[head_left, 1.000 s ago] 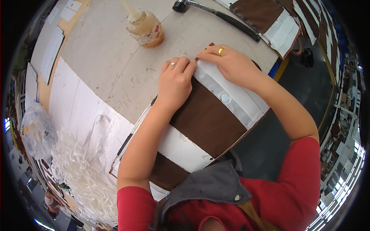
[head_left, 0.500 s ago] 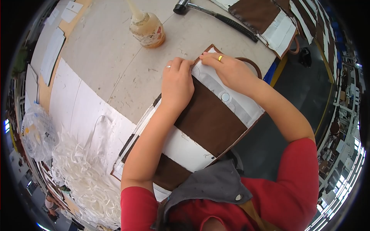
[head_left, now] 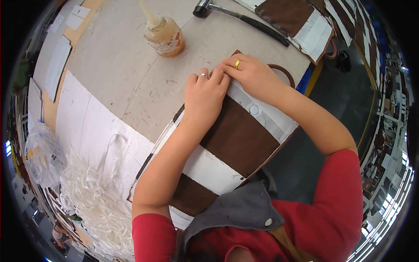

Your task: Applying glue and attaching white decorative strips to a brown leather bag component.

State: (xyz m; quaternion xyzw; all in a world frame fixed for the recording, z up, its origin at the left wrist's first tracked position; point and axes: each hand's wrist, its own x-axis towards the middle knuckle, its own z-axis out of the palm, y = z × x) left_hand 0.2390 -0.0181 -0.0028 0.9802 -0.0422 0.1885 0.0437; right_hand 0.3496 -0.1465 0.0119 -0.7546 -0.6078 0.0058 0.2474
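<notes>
Pale and scuffed, the worktable (head_left: 131, 65) fills most of the head view, with a crowded workshop floor curving away past its right edge. Nearest the person, at the lower left, a heap of white shredded strips (head_left: 94, 209) spills beside a clear plastic bag (head_left: 41, 153), and large white sheets (head_left: 87, 126) lie flat on the table's left part. Just ahead of the person's red sleeves lies the brown-and-white panel (head_left: 235, 139), a flat piece with dark brown bands alternating with white ones, lying at a slant across the near right edge of the table; a round snap fastener (head_left: 254, 109) sits in its upper white band. Both forearms run up over this panel. The left hand (head_left: 205, 94) rests palm down on the panel's far end, fingers close together and pressed flat, a silver ring on one finger. The right hand (head_left: 253, 76) lies just beside it, touching it, fingers likewise flat and pressing along the far edge, a gold ring showing. Neither hand grips anything; both press on the panel. A brown loop handle (head_left: 283, 72) curves out behind the right hand. Farther off stand a glue bottle (head_left: 163, 32) with a pointed nozzle and a hammer (head_left: 244, 17) lying flat, with more brown-and-white panels (head_left: 301, 22) at the far right corner.
</notes>
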